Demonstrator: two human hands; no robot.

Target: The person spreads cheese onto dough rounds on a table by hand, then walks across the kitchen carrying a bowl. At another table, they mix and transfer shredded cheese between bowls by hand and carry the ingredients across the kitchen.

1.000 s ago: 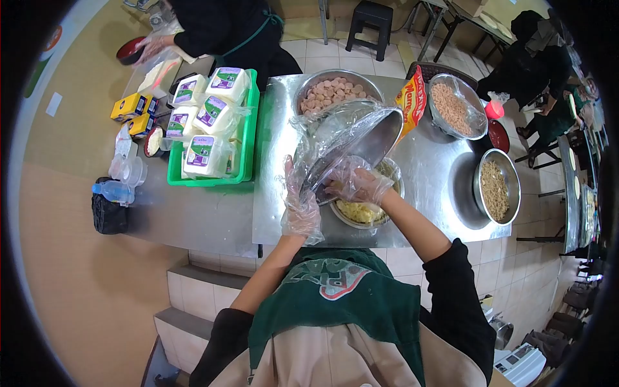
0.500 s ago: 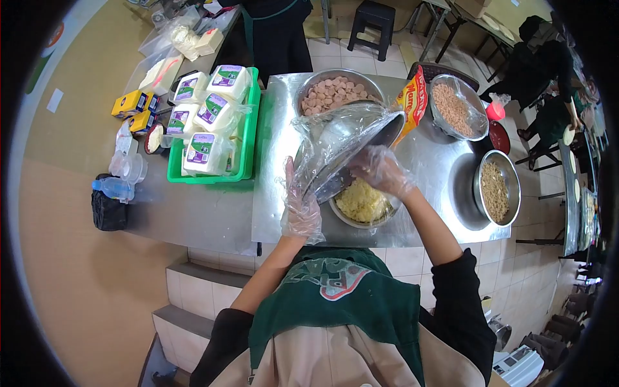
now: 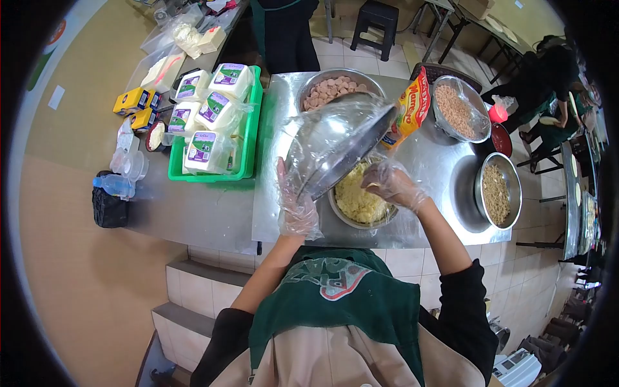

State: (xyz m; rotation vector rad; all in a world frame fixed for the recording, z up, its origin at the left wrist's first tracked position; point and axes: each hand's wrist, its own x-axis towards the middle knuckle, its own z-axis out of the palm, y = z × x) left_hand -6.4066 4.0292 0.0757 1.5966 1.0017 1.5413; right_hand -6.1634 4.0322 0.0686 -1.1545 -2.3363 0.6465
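Note:
My left hand [image 3: 298, 209], in a clear plastic glove, grips the lower rim of a metal bowl [image 3: 342, 142]. This bowl is tipped on its side, with clear plastic film clinging to its outside. Below its open side stands another bowl holding a pale yellow mash [image 3: 360, 198]. My right hand [image 3: 393, 184], also gloved, is just above the mash's right side with fingers curled together. Whatever its fingertips hold, if anything, cannot be made out.
Behind are a bowl of pink sliced pieces [image 3: 332, 90] and a yellow-red packet [image 3: 411, 109]. Film-covered pink bits [image 3: 453, 106] and brownish crumbly food [image 3: 496, 193] are in bowls rightward. A green crate [image 3: 248, 169] of white packs stands left. People work beyond.
My right hand has come out of the tipped bowl and moved down and right, over the mash. The tipped bowl has turned slightly, showing more of the mash.

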